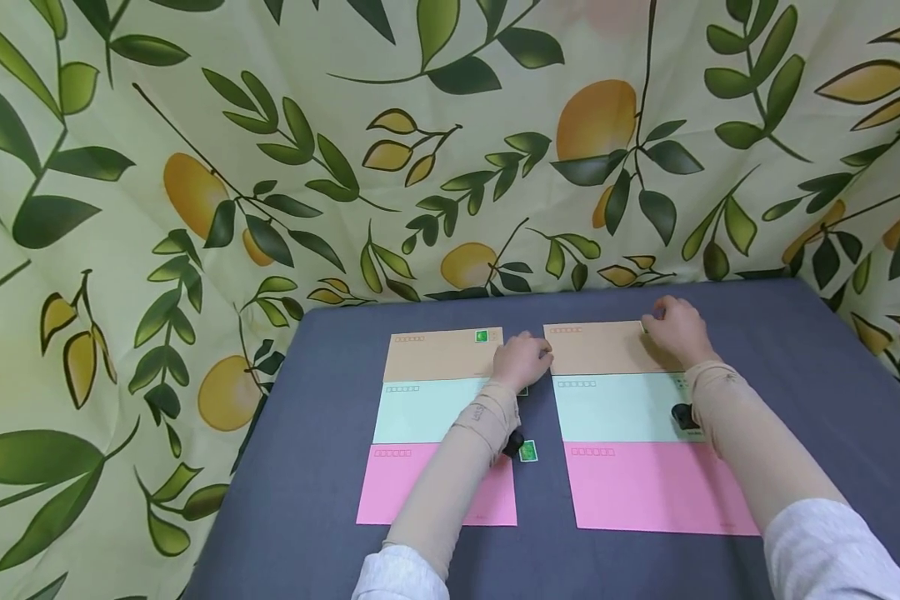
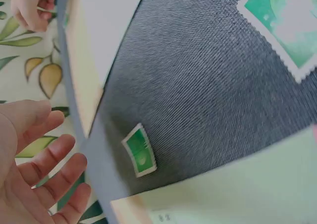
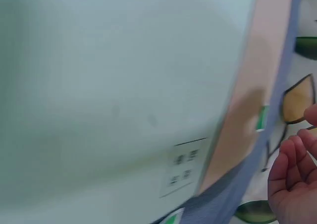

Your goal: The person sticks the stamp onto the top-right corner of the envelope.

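Observation:
My left hand [image 1: 522, 360] is over the right edge of the left tan envelope [image 1: 427, 358], fingers loosely bent and holding nothing. That envelope bears a green stamp [image 1: 482, 336] at its upper right. Loose on the cloth beside the left envelopes lie a small green stamp [image 2: 140, 152] and a nearer green stamp [image 1: 528, 451]. My right hand [image 1: 677, 332] hovers over the upper right part of the right tan envelope [image 1: 596, 348]. In the right wrist view its fingers [image 3: 292, 164] curve loosely with nothing visible between them, and a green stamp [image 3: 262, 118] shows at that envelope's far edge.
Below the tan envelopes lie light blue envelopes [image 1: 427, 412] and pink envelopes [image 1: 645, 483], in two columns. A strip of dark blue tablecloth [image 1: 547, 500] runs between the columns. Behind the table hangs a leaf-and-fruit patterned curtain [image 1: 390, 200]. Another green stamp [image 3: 173, 218] shows beside the right light blue envelope.

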The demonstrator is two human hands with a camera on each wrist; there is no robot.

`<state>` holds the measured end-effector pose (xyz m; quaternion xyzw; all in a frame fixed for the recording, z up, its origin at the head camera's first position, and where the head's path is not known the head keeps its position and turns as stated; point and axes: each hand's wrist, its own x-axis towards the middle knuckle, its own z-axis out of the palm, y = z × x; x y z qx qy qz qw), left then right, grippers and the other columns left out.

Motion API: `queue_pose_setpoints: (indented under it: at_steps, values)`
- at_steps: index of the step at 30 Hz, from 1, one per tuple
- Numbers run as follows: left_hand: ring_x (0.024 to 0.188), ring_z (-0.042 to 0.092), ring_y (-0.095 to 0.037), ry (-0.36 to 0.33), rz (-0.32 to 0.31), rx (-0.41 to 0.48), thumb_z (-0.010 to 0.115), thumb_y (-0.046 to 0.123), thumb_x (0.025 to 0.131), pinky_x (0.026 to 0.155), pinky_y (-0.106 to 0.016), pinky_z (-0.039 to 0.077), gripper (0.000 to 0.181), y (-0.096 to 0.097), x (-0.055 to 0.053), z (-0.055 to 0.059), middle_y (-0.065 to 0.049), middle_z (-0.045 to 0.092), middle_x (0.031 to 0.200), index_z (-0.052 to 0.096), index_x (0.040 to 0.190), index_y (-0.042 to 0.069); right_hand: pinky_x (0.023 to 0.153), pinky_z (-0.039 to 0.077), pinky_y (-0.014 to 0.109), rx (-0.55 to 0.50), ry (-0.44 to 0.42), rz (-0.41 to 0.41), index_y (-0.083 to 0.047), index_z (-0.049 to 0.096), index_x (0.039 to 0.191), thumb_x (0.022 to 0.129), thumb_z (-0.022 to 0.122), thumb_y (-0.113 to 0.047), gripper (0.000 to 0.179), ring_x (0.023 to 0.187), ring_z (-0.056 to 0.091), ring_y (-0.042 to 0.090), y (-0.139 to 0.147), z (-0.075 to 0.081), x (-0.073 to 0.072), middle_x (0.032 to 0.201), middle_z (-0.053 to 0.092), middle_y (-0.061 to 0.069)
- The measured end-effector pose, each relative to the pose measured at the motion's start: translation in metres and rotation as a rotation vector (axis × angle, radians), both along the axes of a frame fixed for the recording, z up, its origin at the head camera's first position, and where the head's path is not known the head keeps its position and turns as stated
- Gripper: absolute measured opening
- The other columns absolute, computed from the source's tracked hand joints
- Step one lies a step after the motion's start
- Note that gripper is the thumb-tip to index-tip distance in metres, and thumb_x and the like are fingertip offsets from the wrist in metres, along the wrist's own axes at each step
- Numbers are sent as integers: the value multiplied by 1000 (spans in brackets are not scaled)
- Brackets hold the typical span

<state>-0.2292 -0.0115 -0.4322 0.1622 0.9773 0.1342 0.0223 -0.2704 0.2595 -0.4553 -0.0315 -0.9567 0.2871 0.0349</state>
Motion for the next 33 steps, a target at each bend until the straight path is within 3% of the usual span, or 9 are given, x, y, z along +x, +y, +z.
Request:
queue_pose_setpoints:
  at_steps: [5,12,21,28,33]
  values:
    - [90,63,-15,51,-1,52,55,34,92,68,-28,47,26,-15,6,7,0,66,105,68,112,24,74,39,48,-41,60,17,9,48,120,92,42,-23,43,89,48,37,-10,17,6,102,49,25]
    - [78,54,-11,60,47,100,57,38,90,64,-24,38,28,-45,18,11,2,64,95,69,111,23,74,39,44,-99,119,71,7,53,117,94,46,-23,38,90,48,34,-32,29,16,101,50,22]
    - [96,60,-18,79,118,161,58,41,89,79,-33,44,32,-70,32,12,-2,63,106,68,112,21,76,42,42,-134,210,167,4,59,107,93,53,-23,31,88,52,30,-78,39,28,97,56,19]
    - [90,59,-19,117,146,196,60,39,88,75,-33,42,32,-89,42,12,-3,62,100,68,111,19,77,43,41,-170,235,230,1,61,106,92,55,-23,28,89,54,29,-114,49,41,97,58,16]
    - [89,60,-21,141,171,204,62,38,87,75,-37,43,32,-111,47,8,-5,62,98,69,110,17,78,45,43,-203,211,223,0,61,107,92,56,-24,30,91,55,31,-135,49,52,99,58,16]
